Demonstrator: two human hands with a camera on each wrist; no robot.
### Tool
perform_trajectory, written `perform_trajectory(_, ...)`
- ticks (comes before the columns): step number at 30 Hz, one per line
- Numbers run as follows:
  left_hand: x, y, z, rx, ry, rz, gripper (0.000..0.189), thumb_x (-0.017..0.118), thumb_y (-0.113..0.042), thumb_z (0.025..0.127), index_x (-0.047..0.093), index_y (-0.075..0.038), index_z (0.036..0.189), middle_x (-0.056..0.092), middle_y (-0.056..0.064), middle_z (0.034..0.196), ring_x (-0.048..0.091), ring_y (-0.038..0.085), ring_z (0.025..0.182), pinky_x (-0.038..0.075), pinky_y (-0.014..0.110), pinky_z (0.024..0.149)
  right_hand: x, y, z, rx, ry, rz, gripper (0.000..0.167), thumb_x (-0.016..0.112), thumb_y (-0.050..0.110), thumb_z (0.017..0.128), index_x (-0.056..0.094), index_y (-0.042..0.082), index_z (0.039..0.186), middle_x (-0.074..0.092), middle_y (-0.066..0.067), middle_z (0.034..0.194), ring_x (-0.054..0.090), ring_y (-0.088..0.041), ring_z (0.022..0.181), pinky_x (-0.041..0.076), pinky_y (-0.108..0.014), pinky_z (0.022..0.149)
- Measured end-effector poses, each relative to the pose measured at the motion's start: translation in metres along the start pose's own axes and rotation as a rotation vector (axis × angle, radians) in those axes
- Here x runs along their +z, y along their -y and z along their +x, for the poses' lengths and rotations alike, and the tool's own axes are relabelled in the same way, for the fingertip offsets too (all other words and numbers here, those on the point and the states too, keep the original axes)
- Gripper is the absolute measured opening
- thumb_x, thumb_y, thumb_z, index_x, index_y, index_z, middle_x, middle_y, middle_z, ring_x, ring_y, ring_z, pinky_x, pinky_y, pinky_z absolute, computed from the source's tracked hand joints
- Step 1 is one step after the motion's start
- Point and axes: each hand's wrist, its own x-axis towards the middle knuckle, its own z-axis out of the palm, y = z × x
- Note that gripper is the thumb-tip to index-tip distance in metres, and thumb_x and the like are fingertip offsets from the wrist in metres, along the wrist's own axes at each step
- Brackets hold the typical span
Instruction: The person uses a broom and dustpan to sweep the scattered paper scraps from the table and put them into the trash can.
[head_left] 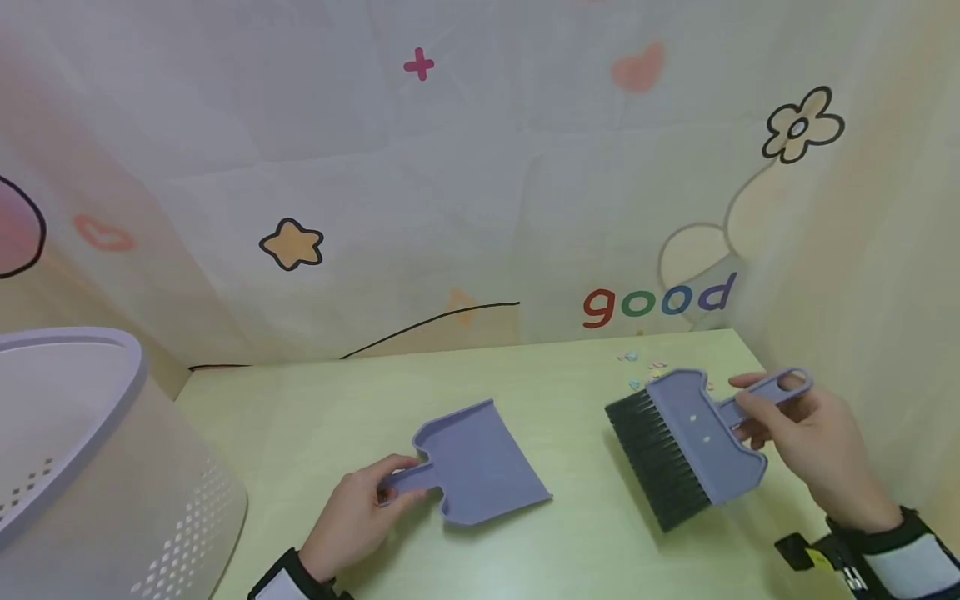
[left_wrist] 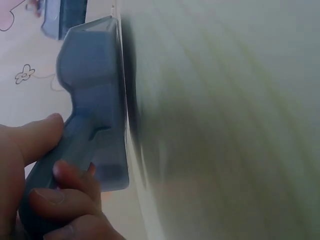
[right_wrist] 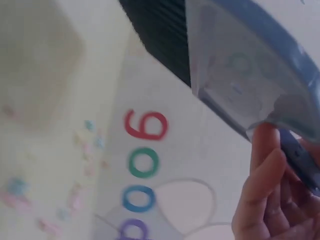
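Observation:
A purple dustpan (head_left: 483, 462) is held just over the table by its short handle, which my left hand (head_left: 363, 512) grips. The left wrist view shows the thumb and fingers curled round that handle, with the dustpan (left_wrist: 92, 75) seen edge-on. On the right, my right hand (head_left: 817, 433) holds a matching purple brush (head_left: 701, 433) by its looped handle. Its black bristles (head_left: 656, 458) point left and toward me, above the tabletop. Small pastel scraps (head_left: 633, 371) lie behind the brush, partly hidden by it; they show as blurred pink and blue bits (right_wrist: 77, 195) in the right wrist view.
A tall white basket (head_left: 180, 500) with a purple rim and perforated sides stands at the left. The pale yellow-green table (head_left: 315, 408) ends against a printed cloth backdrop (head_left: 450, 183) with the word "good" on it. More cloth hangs along the right side.

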Motion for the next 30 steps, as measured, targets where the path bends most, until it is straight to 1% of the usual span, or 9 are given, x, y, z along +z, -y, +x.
perform_trajectory(2,0.001,0.002,-0.001,-0.009,0.020,-0.005,0.035,0.080,-0.036,0.091,0.072,-0.026,0.123,0.047,-0.011,0.068,0.041,0.001,0.056,0.034,0.019,0.051,0.000,0.012,0.015,-0.054,-0.072,-0.098,0.012,0.066,0.015,0.102,0.070,0.012,0.113,0.069,0.019,0.079,0.068,-0.006,0.062,0.054,-0.023,0.054)
perform_trajectory(4,0.002,0.003,-0.002,-0.014,0.038,-0.005,0.035,0.080,-0.036,0.091,0.072,-0.025,0.123,0.048,-0.011,0.068,0.042,0.000,0.056,0.035,0.019,0.050,0.001,0.022,0.031,-0.102,-0.136,-0.186,0.017,0.066,0.017,0.101,0.070,0.007,0.113,0.069,0.018,0.078,0.066,-0.001,0.059,0.052,-0.021,0.051)
perform_trajectory(7,0.003,0.004,-0.002,-0.015,0.063,-0.005,0.036,0.079,-0.036,0.092,0.071,-0.022,0.124,0.050,-0.011,0.068,0.044,0.000,0.056,0.037,0.020,0.050,0.008,0.032,0.054,-0.179,-0.202,-0.285,0.021,0.066,0.019,0.098,0.072,0.003,0.111,0.074,0.000,0.080,0.061,0.005,0.054,0.048,-0.019,0.047)
perform_trajectory(10,0.003,0.004,-0.002,-0.023,0.078,0.005,0.037,0.078,-0.036,0.093,0.071,-0.021,0.125,0.050,-0.011,0.068,0.044,0.000,0.055,0.037,0.020,0.050,0.014,0.036,0.075,-0.255,-0.233,-0.376,0.021,0.065,0.020,0.096,0.074,0.003,0.105,0.074,-0.018,0.082,0.053,0.007,0.052,0.042,-0.019,0.044)
perform_trajectory(14,0.004,0.005,-0.001,-0.026,0.086,0.021,0.039,0.078,-0.037,0.093,0.071,-0.020,0.127,0.050,-0.011,0.069,0.044,0.000,0.055,0.037,0.020,0.051,0.023,0.034,0.094,-0.316,-0.234,-0.476,0.021,0.063,0.019,0.095,0.074,0.002,0.099,0.072,-0.019,0.074,0.054,-0.004,0.053,0.038,-0.022,0.043)
perform_trajectory(19,0.004,0.006,0.000,-0.026,0.090,0.024,0.041,0.077,-0.040,0.093,0.071,-0.019,0.128,0.051,-0.012,0.070,0.045,0.000,0.057,0.038,0.020,0.052,0.036,0.028,0.107,-0.356,-0.203,-0.571,0.018,0.065,0.016,0.094,0.068,-0.001,0.088,0.068,-0.019,0.067,0.059,-0.023,0.051,0.035,-0.028,0.044)
perform_trajectory(24,0.004,0.008,0.001,-0.029,0.092,0.025,0.043,0.077,-0.041,0.093,0.071,-0.019,0.129,0.049,-0.012,0.069,0.046,0.000,0.057,0.038,0.020,0.052,0.046,0.019,0.118,-0.375,-0.190,-0.664,0.031,0.065,0.015,0.093,0.051,0.006,0.067,0.050,-0.008,0.054,0.047,-0.023,0.047,0.027,-0.031,0.046)
perform_trajectory(26,0.004,0.009,0.001,-0.026,0.093,0.029,0.043,0.077,-0.041,0.093,0.071,-0.018,0.129,0.050,-0.012,0.070,0.046,0.000,0.058,0.038,0.020,0.053,0.050,0.016,0.122,-0.379,-0.180,-0.695,0.034,0.064,0.015,0.092,0.045,0.009,0.065,0.043,-0.003,0.054,0.043,-0.022,0.048,0.025,-0.032,0.047)
perform_trajectory(30,0.003,0.009,0.002,-0.024,0.097,0.030,0.043,0.077,-0.040,0.093,0.071,-0.018,0.129,0.052,-0.012,0.072,0.047,0.001,0.059,0.039,0.020,0.053,0.058,0.010,0.127,-0.413,-0.158,-0.726,0.035,0.064,0.015,0.093,0.044,0.010,0.065,0.039,-0.001,0.053,0.042,-0.022,0.047,0.024,-0.032,0.046)
